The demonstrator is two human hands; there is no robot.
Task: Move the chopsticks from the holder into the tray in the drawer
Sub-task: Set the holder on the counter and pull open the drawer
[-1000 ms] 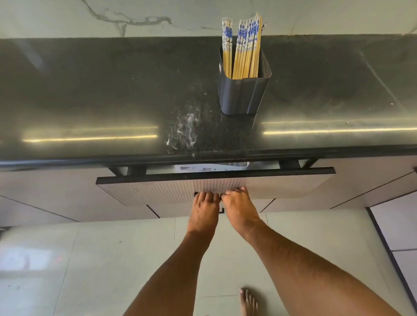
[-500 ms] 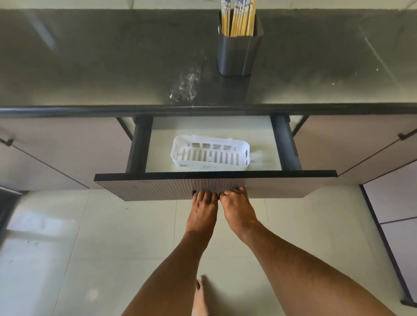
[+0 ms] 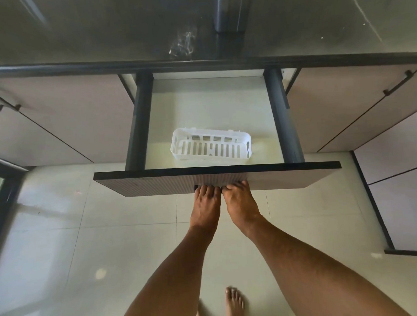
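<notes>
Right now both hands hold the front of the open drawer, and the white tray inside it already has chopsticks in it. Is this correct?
Not quite. The head view shows the white tray empty, with no chopsticks in it. The rest holds: the left hand and right hand both hold the front of the open drawer.

A dark, glossy countertop (image 3: 101, 31) spans the far side, with a whitish smudge (image 3: 182, 43) near its front edge. Pale cabinet doors with dark bar handles (image 3: 396, 82) flank both sides. Cream floor tiles (image 3: 62, 236) lie near; a bare foot (image 3: 234, 304) stands on them.
</notes>
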